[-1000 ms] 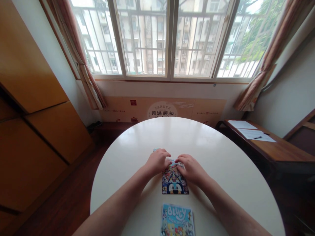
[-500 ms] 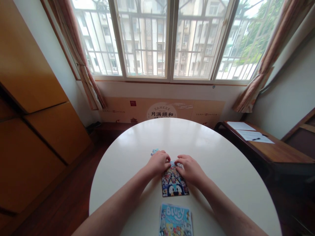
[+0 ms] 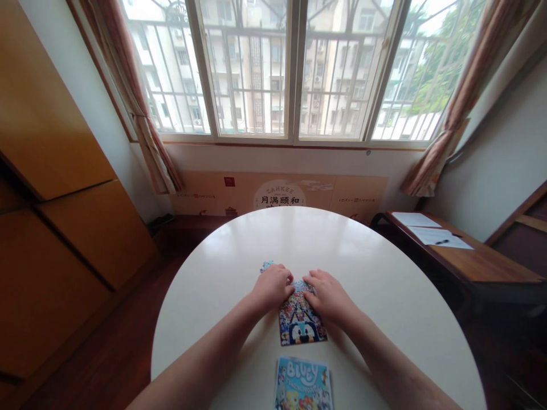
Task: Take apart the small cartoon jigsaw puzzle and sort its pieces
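Observation:
A jigsaw puzzle [image 3: 302, 319] with a blue cartoon dog's face and many small colourful figures lies flat on the round white table [image 3: 205, 296]. At its upper left edge is my left hand [image 3: 276, 286], fingers curled in and closed; whatever they hold is hidden. My right hand [image 3: 325, 291] rests over the upper right edge, its fingers stretched and the thumb apart, touching the puzzle. Just beyond my left hand, light-blue loose puzzle pieces [image 3: 267, 265] lie partly covered by it. Closer to me sits a light-blue picture card or box [image 3: 303, 384] lettered "Bluey".
At the right, a low wooden table [image 3: 491, 265] holds white papers [image 3: 440, 237] and a dark pen. Behind the round table, a printed beige panel [image 3: 320, 191] stands below the barred window [image 3: 294, 74]. Wooden cabinets [image 3: 64, 250] are on the left.
My right fingers have lowered and flattened slightly onto the puzzle's upper edge. My left hand stays nearly in place. The whole view has shifted a little.

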### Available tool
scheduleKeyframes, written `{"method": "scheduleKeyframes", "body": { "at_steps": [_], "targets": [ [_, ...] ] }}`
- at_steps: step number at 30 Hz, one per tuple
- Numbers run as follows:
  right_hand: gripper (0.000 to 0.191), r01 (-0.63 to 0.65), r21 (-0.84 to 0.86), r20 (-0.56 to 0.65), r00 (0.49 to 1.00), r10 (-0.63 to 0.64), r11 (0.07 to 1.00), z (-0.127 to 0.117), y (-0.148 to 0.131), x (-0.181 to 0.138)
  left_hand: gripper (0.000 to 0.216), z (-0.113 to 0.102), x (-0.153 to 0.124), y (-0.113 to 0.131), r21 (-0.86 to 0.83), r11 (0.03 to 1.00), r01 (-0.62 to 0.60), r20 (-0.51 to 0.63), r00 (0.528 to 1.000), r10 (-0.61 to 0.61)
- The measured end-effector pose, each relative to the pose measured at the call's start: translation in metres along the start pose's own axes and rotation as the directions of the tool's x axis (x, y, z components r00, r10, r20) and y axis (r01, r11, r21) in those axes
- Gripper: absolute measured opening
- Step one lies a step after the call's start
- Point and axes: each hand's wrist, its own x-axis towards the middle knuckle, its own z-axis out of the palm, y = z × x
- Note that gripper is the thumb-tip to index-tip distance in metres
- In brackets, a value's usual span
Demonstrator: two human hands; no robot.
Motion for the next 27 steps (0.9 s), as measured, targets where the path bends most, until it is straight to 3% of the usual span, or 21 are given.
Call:
{"method": "scheduleKeyframes", "body": {
  "at_steps": [12, 21, 27],
  "targets": [
    [0.043, -0.028, 0.026, -0.02, 0.999, 0.028, 0.999, 0.005, 0.006, 0.002, 0.012, 0.001, 0.002, 0.001, -0.047, 0.999, 0.024, 0.012, 1.0, -0.024],
    [0.022, -0.036, 0.04, -0.081, 0.996, 0.04, 0.999, -0.005, 0.0, 0.0, 0.023, 0.008, 0.006, -0.009, -0.102, 0.995, 0.005, -0.007, 1.0, -0.006],
    [0.019, -0.1, 0.024, -0.109, 0.989, 0.102, 0.995, -0.001, 0.007, 0.0, 0.022, 0.008, 0.004, -0.006, -0.109, 0.994, -0.004, -0.045, 0.999, -0.001]
  ]
}}
